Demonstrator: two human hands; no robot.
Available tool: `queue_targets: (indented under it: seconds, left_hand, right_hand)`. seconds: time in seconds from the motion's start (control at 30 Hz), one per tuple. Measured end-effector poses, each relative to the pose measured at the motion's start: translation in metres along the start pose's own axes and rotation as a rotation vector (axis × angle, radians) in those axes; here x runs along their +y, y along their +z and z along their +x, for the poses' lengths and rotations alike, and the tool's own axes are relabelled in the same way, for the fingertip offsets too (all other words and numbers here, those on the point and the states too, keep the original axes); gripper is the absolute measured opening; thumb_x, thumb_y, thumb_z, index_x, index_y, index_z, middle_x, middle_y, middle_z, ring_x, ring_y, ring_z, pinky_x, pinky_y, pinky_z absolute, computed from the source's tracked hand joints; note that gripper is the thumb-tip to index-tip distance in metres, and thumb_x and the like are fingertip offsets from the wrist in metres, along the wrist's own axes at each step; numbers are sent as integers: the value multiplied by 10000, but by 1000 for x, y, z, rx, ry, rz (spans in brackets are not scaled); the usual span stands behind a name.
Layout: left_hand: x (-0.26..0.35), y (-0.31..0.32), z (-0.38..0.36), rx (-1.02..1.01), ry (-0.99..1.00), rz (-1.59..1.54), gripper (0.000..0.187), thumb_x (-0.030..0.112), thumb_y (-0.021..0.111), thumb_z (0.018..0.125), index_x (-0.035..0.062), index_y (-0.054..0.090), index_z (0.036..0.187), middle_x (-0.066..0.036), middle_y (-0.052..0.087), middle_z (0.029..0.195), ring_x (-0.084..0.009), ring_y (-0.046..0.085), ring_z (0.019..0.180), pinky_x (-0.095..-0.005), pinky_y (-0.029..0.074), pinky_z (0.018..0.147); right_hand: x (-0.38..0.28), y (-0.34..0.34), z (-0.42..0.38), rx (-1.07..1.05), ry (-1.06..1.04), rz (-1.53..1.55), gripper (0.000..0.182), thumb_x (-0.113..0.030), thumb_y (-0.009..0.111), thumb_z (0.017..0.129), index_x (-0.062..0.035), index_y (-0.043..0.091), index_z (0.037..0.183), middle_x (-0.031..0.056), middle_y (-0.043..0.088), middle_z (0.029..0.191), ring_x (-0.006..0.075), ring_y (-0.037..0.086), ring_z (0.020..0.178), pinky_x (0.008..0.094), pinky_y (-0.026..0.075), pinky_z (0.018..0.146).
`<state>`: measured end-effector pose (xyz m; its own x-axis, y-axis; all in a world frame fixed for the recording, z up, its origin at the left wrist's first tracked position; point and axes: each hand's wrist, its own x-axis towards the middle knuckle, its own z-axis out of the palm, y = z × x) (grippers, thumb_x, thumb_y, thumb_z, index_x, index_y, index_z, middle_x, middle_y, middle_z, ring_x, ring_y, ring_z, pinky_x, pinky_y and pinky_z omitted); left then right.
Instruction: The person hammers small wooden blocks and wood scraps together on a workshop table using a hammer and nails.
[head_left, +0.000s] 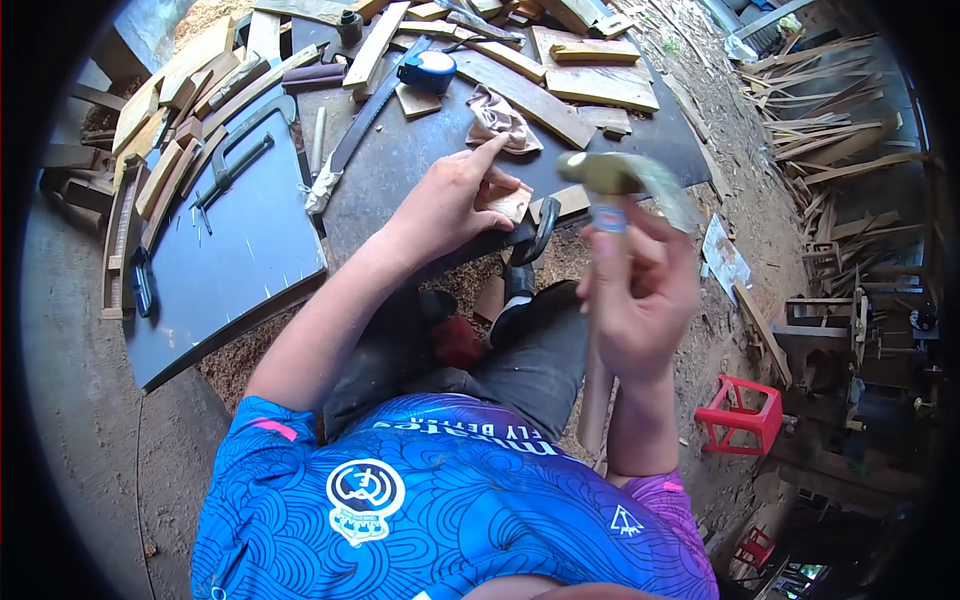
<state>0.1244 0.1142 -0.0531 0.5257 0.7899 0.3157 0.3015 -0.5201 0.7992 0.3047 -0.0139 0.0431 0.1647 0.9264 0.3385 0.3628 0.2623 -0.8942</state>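
Note:
My left hand [450, 200] reaches over the dark work table and grips a small wood block [512, 203] between thumb and fingers near the table's front edge. Its index finger stretches out toward a crumpled pinkish cloth [497, 122]. Raised to the right of the block, my right hand [645, 285] is closed around the upper handle of a hammer [610, 175], whose head is blurred. The handle's lower part runs down past my wrist. Just right of the block, a dark clamp [546, 230] sits at the table edge beside a flat strip of wood [572, 200].
A blue tape measure [427, 72] and several wood boards [600, 80] lie across the far table. On the left panel [225, 260] rests a large C-clamp [235, 165]. A red stool [740, 415] stands at right, below stacked wood strips [830, 120].

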Motion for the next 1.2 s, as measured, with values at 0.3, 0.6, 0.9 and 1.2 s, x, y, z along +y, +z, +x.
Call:
queue_targets:
  seconds: [0.3, 0.6, 0.9, 1.2]
  left_hand:
    - [-1, -1, -1, 23, 49, 68, 959, 111, 896, 738, 10, 387, 1544, -148, 750, 1166, -293, 726, 1077, -373, 585, 953]
    - [5, -3, 0, -1, 4, 30, 962, 135, 900, 720, -36, 391, 1518, -141, 755, 1150, -309, 705, 1103, -394, 555, 975]
    - [5, -5, 0, -35, -18, -10, 949, 102, 888, 723, -67, 380, 1506, -121, 760, 1142, -323, 682, 1134, -407, 528, 1002]
    - [7, -52, -20, 159, 108, 70, 1051, 59, 851, 784, 183, 264, 1647, -74, 686, 1334, -195, 663, 1063, -321, 542, 878]
  right_hand:
    - [10, 2, 1, -134, 28, -241, 351, -66, 653, 1000, -17, 545, 1330, 120, 719, 850, 88, 594, 607, 252, 473, 541]
    - [32, 9, 4, -203, 4, -382, 336, -113, 712, 930, -27, 519, 1190, 245, 715, 872, 432, 732, 800, 458, 547, 631]
    - [38, 7, -5, -149, -139, -365, 442, -56, 710, 929, 2, 509, 1319, 235, 723, 934, 372, 744, 748, 425, 571, 619]
    - [38, -19, -55, -308, 33, -264, 537, -36, 746, 842, -56, 504, 1320, 138, 725, 953, 354, 747, 835, 405, 597, 721]
